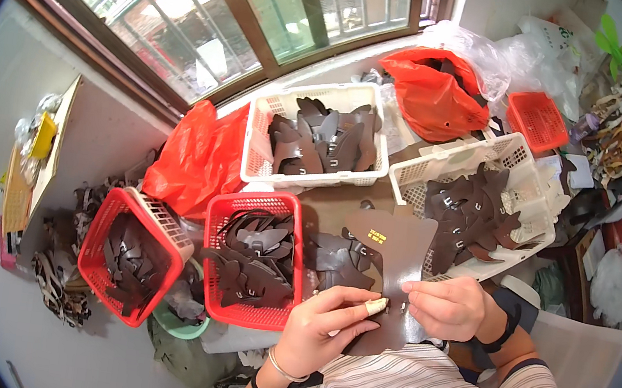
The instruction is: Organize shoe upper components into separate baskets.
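Observation:
A dark brown, glossy cut-out piece (398, 245), like a leather shoe upper, is held up in front of my body. It has a wide top with small yellow print, a narrower middle and a flared lower end. My left hand (321, 325) pinches its left edge near the middle; one fingertip has a pale yellow wrap. My right hand (449, 308) grips the right edge, fingers curled. Small metal bits show on the piece between the hands. Just beyond my left hand lie loose dark pieces (337, 260) on the table, partly hidden by the held one.
Similar dark pieces fill a red basket (299, 271) at left, a tilted red basket (175, 262) farther left, a white basket (251, 139) at the back and another white basket (517, 147) at right. Red plastic bags (194, 159) and a small red basket (536, 122) stand around them.

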